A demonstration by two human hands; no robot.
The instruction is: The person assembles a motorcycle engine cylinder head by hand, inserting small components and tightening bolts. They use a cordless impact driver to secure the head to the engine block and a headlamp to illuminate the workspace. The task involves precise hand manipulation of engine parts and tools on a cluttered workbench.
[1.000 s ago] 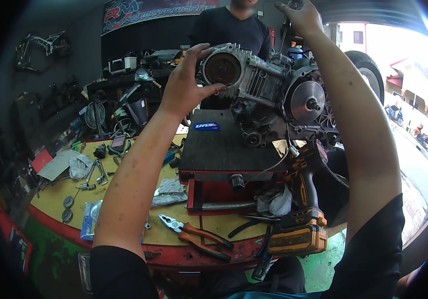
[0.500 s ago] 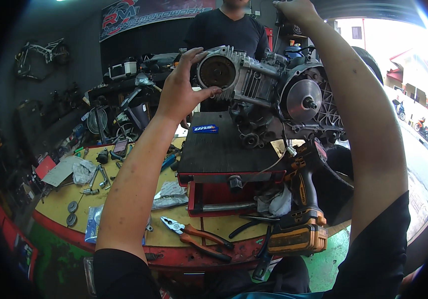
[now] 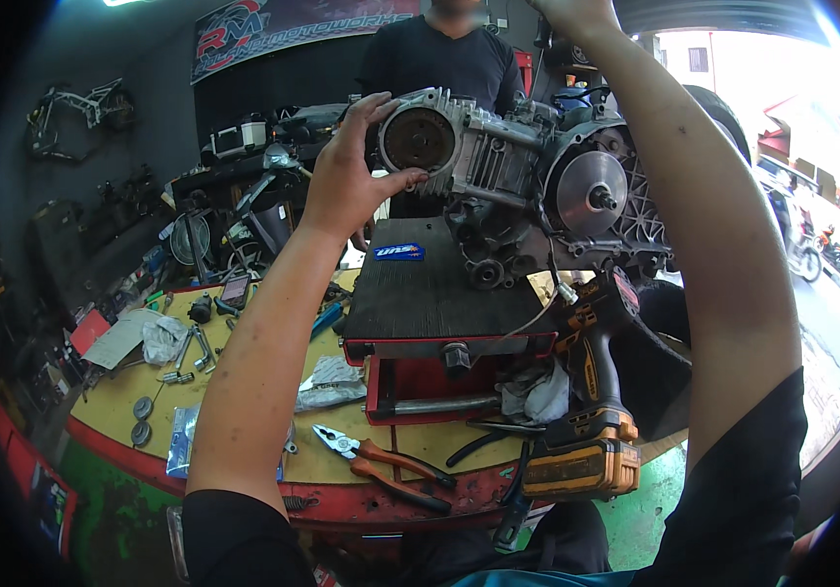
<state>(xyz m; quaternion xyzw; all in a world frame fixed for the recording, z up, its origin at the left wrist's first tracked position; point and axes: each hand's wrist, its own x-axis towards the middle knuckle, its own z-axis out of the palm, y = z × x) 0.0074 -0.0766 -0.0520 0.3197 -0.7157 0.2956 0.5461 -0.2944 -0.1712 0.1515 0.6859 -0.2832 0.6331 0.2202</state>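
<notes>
My left hand (image 3: 346, 181) is wrapped round the end of a motorcycle engine (image 3: 498, 161), thumb at the lower rim of its round, brown-stained opening and fingers along the side and top. The engine rests on a black-topped stand (image 3: 439, 293), with a shiny metal disc (image 3: 591, 193) on its right part. My right hand (image 3: 576, 14) is raised above the engine and partly cut off by the upper edge. Its fingers look closed by something dark that I cannot make out. A yellow-and-black cordless power tool (image 3: 591, 391) stands below the engine.
On the yellow bench (image 3: 332, 457) lie orange-handled pliers (image 3: 381, 465), a crumpled rag (image 3: 537, 391), sockets, wrenches and plastic packets. A blue sticker (image 3: 399, 252) lies on the stand. Behind the engine stands a person (image 3: 439, 59) in a dark shirt.
My right hand has risen slightly, further past the upper edge. My left hand keeps its hold on the engine. Outside at the right, a light-coloured motorcycle has come into view.
</notes>
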